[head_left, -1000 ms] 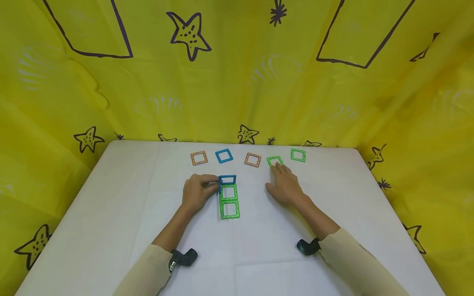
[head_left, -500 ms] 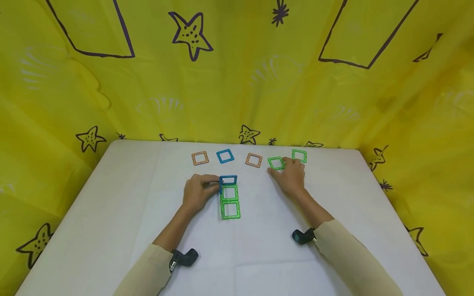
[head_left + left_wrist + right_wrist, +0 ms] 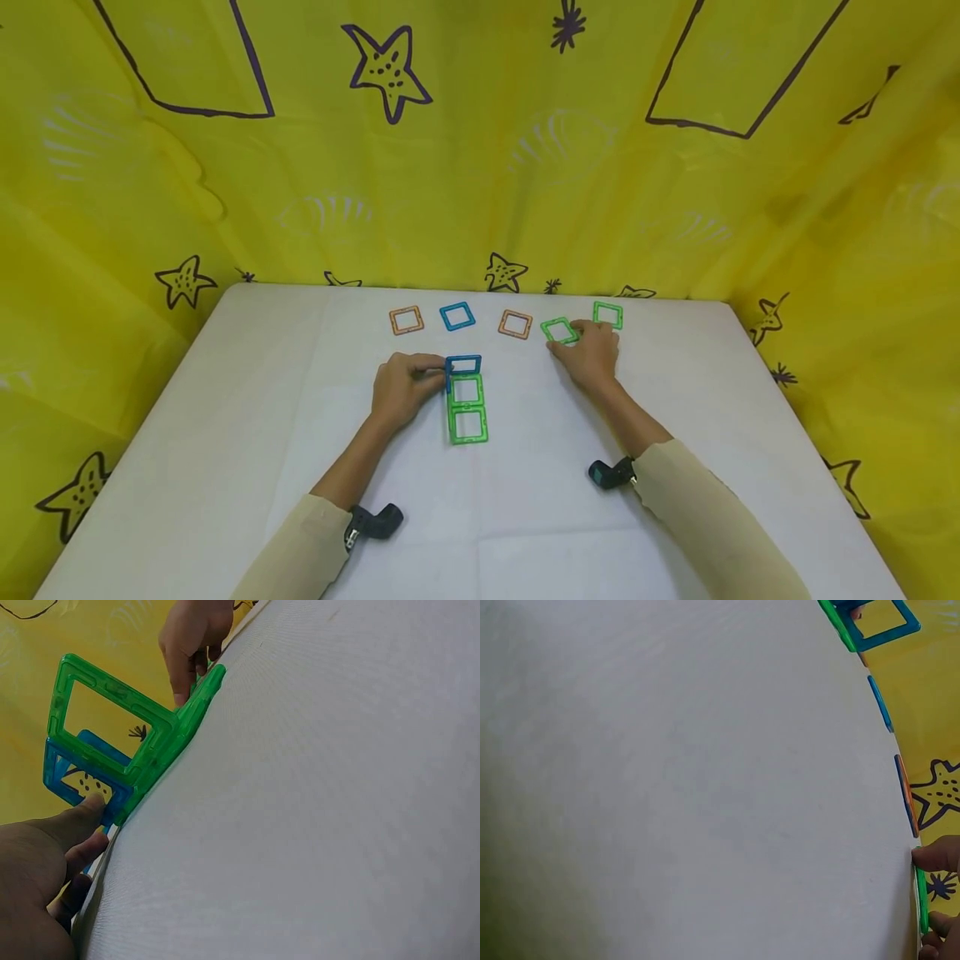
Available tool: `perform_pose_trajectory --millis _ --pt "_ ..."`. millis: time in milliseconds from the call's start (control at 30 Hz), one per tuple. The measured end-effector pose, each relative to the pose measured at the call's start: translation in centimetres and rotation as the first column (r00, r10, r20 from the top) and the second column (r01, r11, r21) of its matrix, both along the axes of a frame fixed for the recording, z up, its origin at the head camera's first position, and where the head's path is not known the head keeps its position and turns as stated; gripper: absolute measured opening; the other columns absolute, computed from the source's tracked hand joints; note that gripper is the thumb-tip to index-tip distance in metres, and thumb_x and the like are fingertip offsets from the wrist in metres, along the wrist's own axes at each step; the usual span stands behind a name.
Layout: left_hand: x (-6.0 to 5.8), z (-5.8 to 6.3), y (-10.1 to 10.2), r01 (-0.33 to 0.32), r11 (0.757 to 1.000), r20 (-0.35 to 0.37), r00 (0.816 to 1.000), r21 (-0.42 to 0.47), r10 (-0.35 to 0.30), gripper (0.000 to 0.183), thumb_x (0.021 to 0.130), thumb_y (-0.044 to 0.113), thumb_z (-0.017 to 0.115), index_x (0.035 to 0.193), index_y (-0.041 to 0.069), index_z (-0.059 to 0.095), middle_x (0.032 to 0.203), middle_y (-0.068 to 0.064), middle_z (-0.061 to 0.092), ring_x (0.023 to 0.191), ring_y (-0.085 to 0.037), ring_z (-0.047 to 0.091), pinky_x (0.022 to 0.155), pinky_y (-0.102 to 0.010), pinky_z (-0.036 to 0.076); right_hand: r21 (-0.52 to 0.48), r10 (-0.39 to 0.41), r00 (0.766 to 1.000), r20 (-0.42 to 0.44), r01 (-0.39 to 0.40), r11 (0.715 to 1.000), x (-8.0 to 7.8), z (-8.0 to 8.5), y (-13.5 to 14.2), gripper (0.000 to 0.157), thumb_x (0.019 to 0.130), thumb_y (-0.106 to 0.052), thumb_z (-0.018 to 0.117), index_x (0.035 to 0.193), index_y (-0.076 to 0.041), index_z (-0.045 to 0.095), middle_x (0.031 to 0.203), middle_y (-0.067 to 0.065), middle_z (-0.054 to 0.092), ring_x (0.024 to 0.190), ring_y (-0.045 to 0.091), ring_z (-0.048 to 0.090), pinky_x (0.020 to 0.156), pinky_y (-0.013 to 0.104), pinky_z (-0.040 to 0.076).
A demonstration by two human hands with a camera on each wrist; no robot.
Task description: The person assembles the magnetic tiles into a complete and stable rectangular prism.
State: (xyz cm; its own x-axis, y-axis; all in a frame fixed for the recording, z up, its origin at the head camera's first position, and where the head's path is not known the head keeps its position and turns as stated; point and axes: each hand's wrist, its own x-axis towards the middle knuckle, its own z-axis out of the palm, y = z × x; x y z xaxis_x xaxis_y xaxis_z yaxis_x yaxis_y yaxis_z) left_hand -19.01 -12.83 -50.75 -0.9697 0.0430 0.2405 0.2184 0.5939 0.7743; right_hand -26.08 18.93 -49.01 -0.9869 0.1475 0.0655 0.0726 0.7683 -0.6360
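Note:
My left hand (image 3: 405,388) pinches a blue square magnetic tile (image 3: 52,771) at the left side of a small structure. That structure has two green square tiles (image 3: 468,425) lying joined on the table, a green tile (image 3: 63,697) standing along the left side, and another blue tile (image 3: 464,365) upright at the far edge. Towards the table's back, my right hand (image 3: 592,354) holds a loose green tile (image 3: 558,330) by its edges, thumb on the near side and fingers on the right. In the right wrist view this green tile (image 3: 922,892) appears edge-on between thumb and fingers.
Along the back of the white table (image 3: 375,542) lie an orange tile (image 3: 406,332), a blue tile (image 3: 457,317), a second orange tile (image 3: 516,335) and a green tile (image 3: 608,323) just beyond the right hand. A yellow patterned curtain (image 3: 450,167) hangs around the table.
My right hand has shifted from lying over the green tile to gripping its edges, and the tile has turned slightly. The left hand stays at the blue tile.

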Motion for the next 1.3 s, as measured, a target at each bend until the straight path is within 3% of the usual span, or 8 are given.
perform_pose_trajectory --millis 200,467,633,767,900,1133,1300 --pt "0.1 0.0 0.0 0.003 1.0 -0.001 1.0 -0.002 -0.003 0.017 0.091 0.022 0.085 0.106 0.017 0.085 0.111 -0.001 0.079 0.117 -0.026 0.071 0.102 -0.048 0.051 -0.101 0.031 0.999 0.024 -0.028 0.994 0.0 0.2 0.2 0.063 0.086 -0.017 0.081 0.14 0.007 0.061 0.137 0.027 0.058 0.123 0.043 0.046 0.099 0.053 0.042" --pt "0.0 -0.1 0.0 0.002 1.0 0.002 1.0 -0.005 -0.002 0.017 0.091 0.022 0.085 0.107 0.017 0.085 0.111 -0.001 0.079 0.117 -0.026 0.071 0.102 -0.048 0.051 -0.131 0.017 0.995 0.096 -0.004 0.991 0.1 0.9 0.5 0.063 0.086 -0.017 0.083 0.139 0.007 0.061 0.136 0.026 0.061 0.123 0.041 0.046 0.101 0.053 0.044" --pt "0.1 -0.1 0.0 0.004 1.0 -0.004 1.0 -0.004 -0.004 0.017 0.09 0.021 0.085 0.107 0.016 0.085 0.11 -0.001 0.08 0.117 -0.026 0.071 0.102 -0.048 0.051 -0.213 0.069 0.994 0.08 -0.05 0.976 0.4 1.0 0.8 0.062 0.086 -0.008 0.083 0.139 0.007 0.054 0.13 0.027 0.058 0.109 0.035 0.054 0.093 0.045 0.048" --pt "-0.1 -0.1 0.0 0.0 1.0 -0.005 1.0 0.001 0.0 0.016 0.09 0.021 0.085 0.106 0.016 0.085 0.11 -0.001 0.079 0.117 -0.026 0.071 0.102 -0.049 0.051 -0.302 0.104 0.994 0.015 -0.095 0.949 0.6 0.8 1.2 0.058 0.086 0.0 0.082 0.137 0.006 0.055 0.117 0.024 0.065 0.092 0.024 0.06 0.076 0.028 0.05" --pt "-0.1 -0.2 0.0 -0.002 1.0 0.001 1.0 -0.004 0.002 0.017 0.09 0.022 0.085 0.107 0.017 0.085 0.111 0.0 0.079 0.118 -0.026 0.07 0.102 -0.049 0.051 -0.399 0.104 0.995 -0.013 -0.1 0.911 0.8 0.6 1.8 0.046 0.091 0.004 0.077 0.133 0.009 0.06 0.108 0.023 0.074 0.083 0.011 0.066 0.07 0.017 0.053" --pt "-0.1 -0.1 0.0 0.007 1.0 -0.011 1.0 -0.002 -0.007 0.017 0.09 0.021 0.085 0.107 0.016 0.085 0.11 0.0 0.08 0.118 -0.026 0.071 0.103 -0.048 0.051 -0.529 0.094 0.994 0.047 -0.055 0.847 1.3 0.6 2.0 0.035 0.097 -0.005 0.075 0.127 0.01 0.066 0.103 0.015 0.076 0.081 0.006 0.067 0.07 0.018 0.055" --pt "-0.1 0.0 0.0 0.007 1.0 -0.011 1.0 -0.007 -0.007 0.017 0.09 0.021 0.085 0.107 0.017 0.085 0.11 -0.001 0.08 0.118 -0.025 0.07 0.102 -0.048 0.051 -0.567 0.126 0.99 0.064 -0.068 0.821 2.1 0.7 1.8 0.033 0.099 -0.007 0.074 0.126 0.01 0.066 0.098 0.01 0.077 0.08 0.008 0.068 0.07 0.018 0.054"
